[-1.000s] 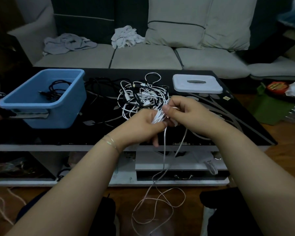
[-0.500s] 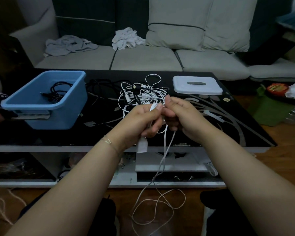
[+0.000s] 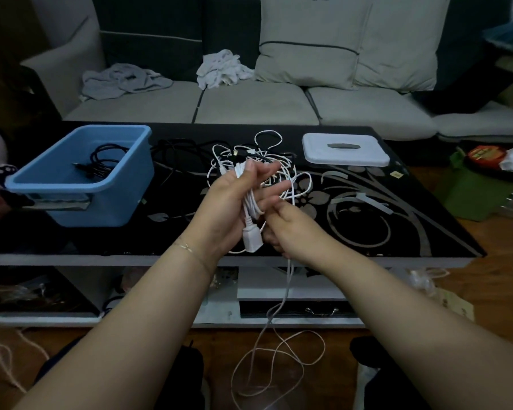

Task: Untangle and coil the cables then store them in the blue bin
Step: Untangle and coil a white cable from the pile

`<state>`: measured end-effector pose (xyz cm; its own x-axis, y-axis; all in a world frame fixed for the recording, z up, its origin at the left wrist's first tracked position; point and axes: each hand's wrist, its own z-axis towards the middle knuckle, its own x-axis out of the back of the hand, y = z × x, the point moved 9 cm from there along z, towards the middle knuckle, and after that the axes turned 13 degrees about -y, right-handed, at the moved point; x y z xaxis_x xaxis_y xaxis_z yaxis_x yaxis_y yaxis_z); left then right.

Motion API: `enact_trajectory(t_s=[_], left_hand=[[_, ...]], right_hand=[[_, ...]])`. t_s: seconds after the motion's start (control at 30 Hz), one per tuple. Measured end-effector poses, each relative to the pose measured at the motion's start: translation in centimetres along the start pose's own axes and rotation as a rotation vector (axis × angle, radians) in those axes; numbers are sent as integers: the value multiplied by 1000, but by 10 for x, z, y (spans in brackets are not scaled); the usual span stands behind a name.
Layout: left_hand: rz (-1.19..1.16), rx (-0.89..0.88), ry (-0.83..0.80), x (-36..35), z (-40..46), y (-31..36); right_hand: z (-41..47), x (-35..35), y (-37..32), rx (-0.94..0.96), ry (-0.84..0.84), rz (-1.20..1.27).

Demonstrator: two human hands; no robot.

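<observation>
I have both hands up over the near edge of the counter [image 3: 427,238], a glossy black top printed with pale flower and swirl shapes. My left hand [image 3: 231,208] is turned palm-up, fingers mostly straight and spread, with several loops of thin, smooth white cable [image 3: 251,207] wound round them; the thumb presses the loops near the top. A blocky white plug [image 3: 253,239] with squared edges hangs from the coil at the heel of that palm. My right hand [image 3: 282,229] sits just beside it, fingers curled in a loose grip round the free run of the same cable, which drops straight past the counter edge and sprawls in wide slack curls on the wooden floor [image 3: 486,291].

Behind my hands lies the tangle [image 3: 267,161], a knot of white cords mixed with black ones, resting on the counter. To its left stands the blue bin [image 3: 107,202], matte plastic, rectangular with rounded corners and a rolled rim; a coiled black cable [image 3: 101,164] already lies inside. To the right of the tangle sits a flat white lid [image 3: 345,149] with a grey recessed handle. A grey cushioned sofa [image 3: 249,105] runs behind, with crumpled cloths on its seat.
</observation>
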<state>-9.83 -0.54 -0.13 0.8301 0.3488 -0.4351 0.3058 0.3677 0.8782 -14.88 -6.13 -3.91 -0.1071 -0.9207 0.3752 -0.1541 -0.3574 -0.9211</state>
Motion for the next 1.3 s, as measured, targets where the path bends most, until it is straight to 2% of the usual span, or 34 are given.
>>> enact_trajectory(t_s=[0.13, 0.33, 0.53, 0.63, 0.7, 0.8, 0.9, 0.97, 1.07, 1.17, 1.3], left_hand=[[100, -8, 31, 4, 1, -7], [297, -37, 53, 4, 0, 1], [692, -11, 17, 4, 2, 1], [1131, -60, 28, 3, 2, 5], [1271, -34, 2, 0, 2, 1], [1272, 83, -32, 5, 3, -7], [1056, 172, -179, -10, -3, -14], [908, 207, -264, -20, -7, -20], [843, 219, -344, -27, -8, -25], [775, 234, -342, -29, -9, -26], [608, 222, -285, -30, -8, -26]], right_hand=[[2, 5, -4, 5, -33, -322], [-6, -2, -10, -6, -55, -547], [-13, -8, -12, 1, -196, -619], [-18, 0, -23, 33, -167, -656], [-20, 11, -28, 38, -118, -675], [-25, 23, -33, 82, -130, -458], [-30, 31, -36, 133, -190, -210], [-30, 35, -35, 161, -171, -221], [-25, 52, -26, 151, 0, -296], [-25, 64, -24, 165, 82, -258], [-21, 62, -24, 224, 12, -20]])
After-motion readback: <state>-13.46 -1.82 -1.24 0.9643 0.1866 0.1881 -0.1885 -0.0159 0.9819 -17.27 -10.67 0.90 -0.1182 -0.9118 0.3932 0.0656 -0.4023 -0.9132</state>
